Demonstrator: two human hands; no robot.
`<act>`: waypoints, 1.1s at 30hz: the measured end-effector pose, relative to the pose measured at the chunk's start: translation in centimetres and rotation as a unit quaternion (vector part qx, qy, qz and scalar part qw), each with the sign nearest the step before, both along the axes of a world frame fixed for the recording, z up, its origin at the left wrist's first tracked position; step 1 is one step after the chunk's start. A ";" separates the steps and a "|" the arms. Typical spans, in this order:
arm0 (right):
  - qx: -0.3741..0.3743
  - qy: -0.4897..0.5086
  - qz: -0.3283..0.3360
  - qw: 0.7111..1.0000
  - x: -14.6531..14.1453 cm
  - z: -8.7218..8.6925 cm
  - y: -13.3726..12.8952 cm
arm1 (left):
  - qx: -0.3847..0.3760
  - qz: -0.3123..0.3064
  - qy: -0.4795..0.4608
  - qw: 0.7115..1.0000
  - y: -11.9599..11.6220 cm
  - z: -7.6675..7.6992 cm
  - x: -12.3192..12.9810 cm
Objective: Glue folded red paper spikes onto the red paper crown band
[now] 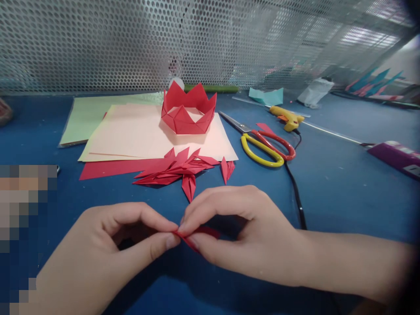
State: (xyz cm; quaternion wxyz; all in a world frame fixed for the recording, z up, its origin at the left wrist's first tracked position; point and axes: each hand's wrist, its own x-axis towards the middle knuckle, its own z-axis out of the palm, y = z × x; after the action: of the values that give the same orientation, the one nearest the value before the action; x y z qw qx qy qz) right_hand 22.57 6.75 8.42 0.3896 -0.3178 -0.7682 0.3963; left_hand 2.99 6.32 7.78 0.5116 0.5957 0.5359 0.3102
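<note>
Low over the blue table, my left hand (131,236) pinches one end of a small folded red paper piece (192,243) between thumb and forefinger. On the same piece, my right hand (239,232) is also closed, its fingers hiding much of the paper. Just beyond my fingertips lies a pile of pointed, folded red paper pieces (177,168). A single folded piece (226,169) rests to the right of that pile. Behind them a red folded-paper ring with pointed tips (188,122) stands upright on pale sheets.
Pale paper sheets (124,131) overlap a red sheet (108,169) and a green stack (88,116). Scissors (262,142) with red and yellow handles lie right of them. Farther right are a yellow glue gun (287,117), its black cord (295,192) and a purple box (397,155). Perforated metal (131,48) stands behind.
</note>
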 end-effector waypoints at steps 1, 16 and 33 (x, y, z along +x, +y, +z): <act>-0.012 0.001 -0.001 1.000 0.0 0.0 0.0 | 0.005 0.001 -0.001 1.000 -0.1 0.0 0.1; -0.080 -0.038 -0.014 0.996 0.1 0.1 0.0 | 0.025 0.112 0.009 0.993 -1.4 0.8 1.4; 0.004 -0.051 0.017 0.999 0.3 0.1 0.1 | 0.070 0.080 0.002 0.994 -1.4 1.1 1.1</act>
State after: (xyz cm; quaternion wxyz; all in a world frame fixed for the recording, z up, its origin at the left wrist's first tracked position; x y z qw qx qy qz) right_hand 22.90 6.87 8.54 0.3445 -0.3228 -0.7937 0.3835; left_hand 4.10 4.95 8.93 0.4410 0.5860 0.5600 0.3854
